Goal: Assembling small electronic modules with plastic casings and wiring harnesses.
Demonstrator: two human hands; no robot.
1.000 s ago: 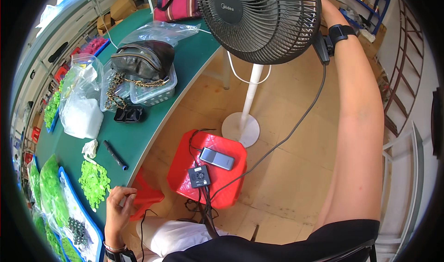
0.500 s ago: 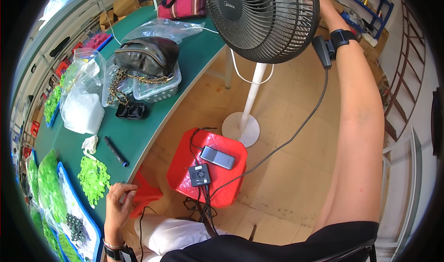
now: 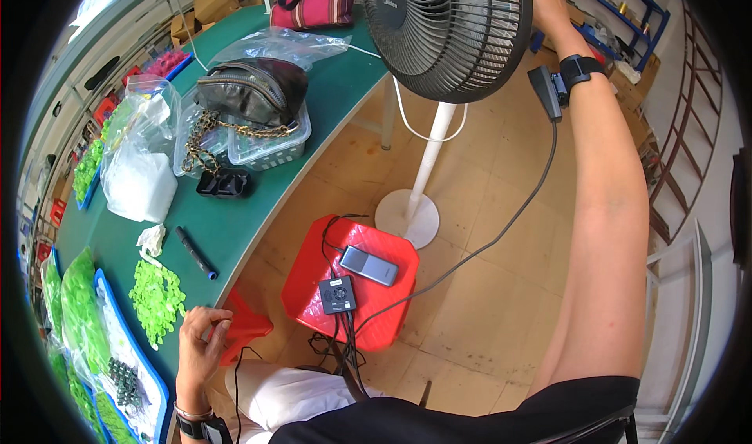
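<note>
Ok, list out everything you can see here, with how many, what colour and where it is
standing fan: one, black head on a white pole, on the floor right of the table
table: one, green top, left side
handbag: one, dark with a gold chain, in a clear tray on the table
clear bags: several, holding white and green pieces, table left
small green parts: a loose pile, near table edge
pen: one, dark, beside the pile
stool: one, red, on the floor
phone: one, grey, on the stool
small black box: one, cabled, on the stool
left hand: at the table edge
right hand: raised behind the fan head, mostly hidden
</note>
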